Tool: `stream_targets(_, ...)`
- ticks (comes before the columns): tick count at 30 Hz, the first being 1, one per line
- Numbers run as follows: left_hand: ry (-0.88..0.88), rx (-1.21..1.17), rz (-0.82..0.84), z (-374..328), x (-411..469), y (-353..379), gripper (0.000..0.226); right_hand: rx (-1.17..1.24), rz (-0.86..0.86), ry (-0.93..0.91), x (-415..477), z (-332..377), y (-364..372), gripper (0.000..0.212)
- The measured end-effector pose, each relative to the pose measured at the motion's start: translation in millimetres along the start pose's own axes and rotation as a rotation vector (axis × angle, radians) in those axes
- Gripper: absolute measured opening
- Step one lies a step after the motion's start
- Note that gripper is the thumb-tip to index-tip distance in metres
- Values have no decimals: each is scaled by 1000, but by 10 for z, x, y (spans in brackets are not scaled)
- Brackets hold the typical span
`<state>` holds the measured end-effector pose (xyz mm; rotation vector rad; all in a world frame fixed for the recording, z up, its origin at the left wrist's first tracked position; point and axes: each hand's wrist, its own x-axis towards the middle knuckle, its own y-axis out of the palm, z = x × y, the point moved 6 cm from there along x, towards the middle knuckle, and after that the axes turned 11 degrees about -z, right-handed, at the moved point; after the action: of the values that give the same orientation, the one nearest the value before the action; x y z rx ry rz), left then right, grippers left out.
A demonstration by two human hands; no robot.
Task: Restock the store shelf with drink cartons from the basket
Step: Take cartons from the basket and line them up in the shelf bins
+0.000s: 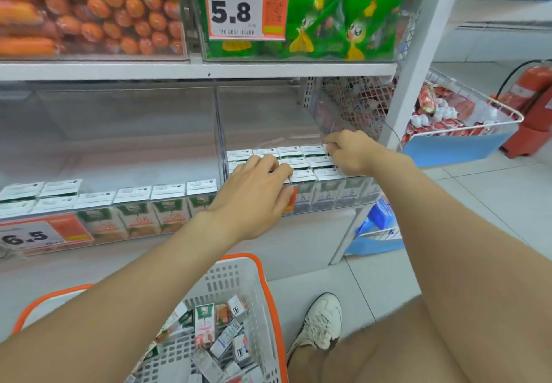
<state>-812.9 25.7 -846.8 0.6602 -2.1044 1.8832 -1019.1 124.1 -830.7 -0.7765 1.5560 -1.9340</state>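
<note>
The white store shelf (268, 70) fills most of the view, and its lower level carries two clear bins side by side. On the floor below stands the white basket (227, 281) with an orange rim, and loose drink cartons (204, 320) lie jumbled in it. The right-hand bin (328, 197) holds upright cartons (301, 161) packed in neat rows, white tops up. The left-hand bin (119, 132) has its own cartons (167, 200) lined along the front. Both arms reach into the right-hand bin. The left hand (254, 191) lies palm down across the front rows, fingers loosely spread on the carton tops and the thumb by the bin's front wall, gripping nothing that shows. The right hand (349, 152) is at the right end of the back row with its fingers curled down onto a carton there (whether it truly pinches it I cannot tell). A price tag (33, 236) reading 6.5 hangs on the left-hand bin
</note>
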Motion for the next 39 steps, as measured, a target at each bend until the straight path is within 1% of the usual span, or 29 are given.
stream_targets(2, -26, -88, -39, 27, -19, -47, 32, 2, -57, 37, -78, 77, -66, 32)
stream_targets(4, -31, -139, -159, 42, -94, -175, 28, 45, -188, 17, -188, 262, -227, 31)
stream_targets(6, -27, -159, -318, 67, -229, -357, 23, 211, -326, -14, -376, 574, -460, 33)
stream_targets(7, -29, -178, -382, 84, -320, -445, 21, 329, -346, -30, -507, 770, -561, 32)
stream_targets(8, -36, -199, -426, 111, -428, -517, 20, 433, -310, -58, -645, 987, -627, 31)
stream_targets(9, -51, -219, -446, 150, -552, -569, 17, 501, -224, -101, -789, 1221, -646, 30)
stream_targets(11, -105, -238, -438, 269, -844, -612, 13, 504, 22, -219, -1063, 1660, -507, 29)
stream_targets(13, -192, -250, -362, 438, -1171, -559, 13, 387, 197, -329, -1266, 2006, -219, 26)
stream_targets(16, -318, -232, -124, 750, -1667, -292, 19, 208, 360, -466, -1521, 2433, 389, 22)
stream_targets(20, -467, -262, 172, 1206, -2343, 237, 25, 33, 506, -546, -1808, 2732, 1177, 32)
stream_targets(23, -584, -224, 286, 1477, -2780, 542, 26, -19, 618, -535, -1907, 2801, 1784, 31)
stream_targets(25, -620, -209, 323, 1521, -2955, 694, 23, -37, 645, -504, -1937, 2766, 2051, 32)
stream_targets(28, -641, -208, 466, 1555, -3243, 1012, 19, -86, 714, -527, -1997, 2756, 2470, 36)
stream_targets(31, -622, -226, 610, 1493, -3482, 1349, 17, -119, 740, -521, -1969, 2688, 2757, 39)
stream_targets(32, -623, -243, 643, 1455, -3533, 1446, 17, -111, 737, -497, -1942, 2654, 2837, 34)
stream_targets(34, -631, -270, 723, 1367, -3646, 1654, 18, -88, 729, -455, -1871, 2593, 2997, 16)
stream_targets(35, -630, -282, 769, 1321, -3705, 1766, 19, -78, 725, -452, -1844, 2566, 3085, 17)
stream_targets(37, -646, -297, 841, 1244, -3828, 1977, 26, -81, 762, -435, -1850, 2500, 3255, 27)
stream_targets(39, -694, -332, 885, 1170, -3955, 2160, 43, -93, 851, -444, -1941, 2455, 3428, 36)
